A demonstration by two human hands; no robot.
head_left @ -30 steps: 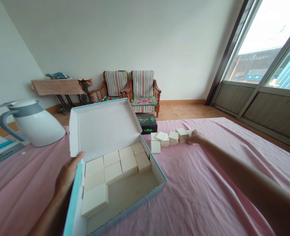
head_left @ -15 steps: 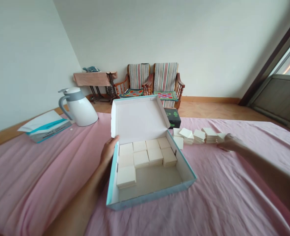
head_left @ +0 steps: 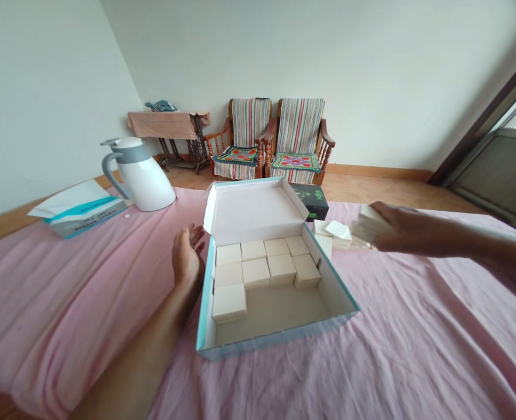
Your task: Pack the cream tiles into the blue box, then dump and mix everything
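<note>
An open cardboard box (head_left: 279, 336) with light-blue edges stands in front of me, its lid (head_left: 253, 207) tipped back. Stacks of square off-white tiles (head_left: 255, 272) fill its back rows and the front left corner; the rest of its bottom is bare. Beside the box's left wall, my left hand (head_left: 188, 256) has its fingers spread and holds nothing. At the right, my right hand (head_left: 384, 224) grips a stack of the same tiles (head_left: 369, 220), raised above the cloth and blurred by motion. More loose tiles (head_left: 337, 230) lie between that hand and the box.
A white and grey jug (head_left: 148, 181) and a white and blue packet (head_left: 83, 210) are on the pink cloth (head_left: 65, 303) at the left. Behind the box sits a black box (head_left: 313, 201). Two wooden chairs (head_left: 299, 134) and a cloth-covered stand (head_left: 166, 125) are farther back.
My right hand has lifted a stack of tiles off the cloth and moved left toward the box. My left hand has let go of the box's edge and opened. The view has shifted slightly.
</note>
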